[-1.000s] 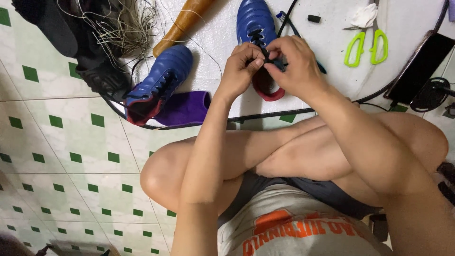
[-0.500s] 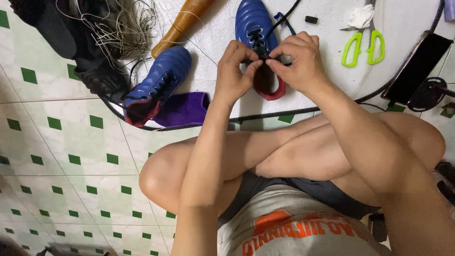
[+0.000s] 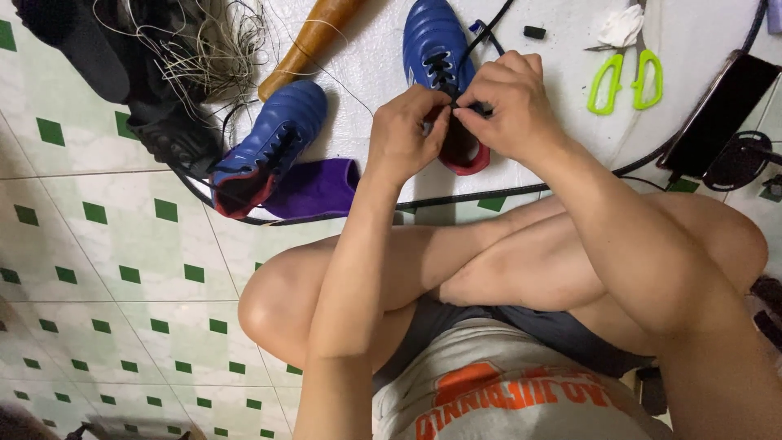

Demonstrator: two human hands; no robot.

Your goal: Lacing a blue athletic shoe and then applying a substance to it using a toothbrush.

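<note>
Both hands meet over the heel end of a blue shoe [image 3: 434, 49] that lies on the white mat [image 3: 554, 122] just past the person's crossed legs: the left hand [image 3: 403, 134] is closed with fingertips pinched, and the right hand [image 3: 509, 102] is closed too, gripping what looks like a dark lace [image 3: 481, 33], though the fingers hide most of it. A second blue shoe [image 3: 273, 143] lies to the left beside a purple insole [image 3: 314, 187], with a wooden handle [image 3: 314, 41] above and green scissors [image 3: 623, 81] off to the right.
</note>
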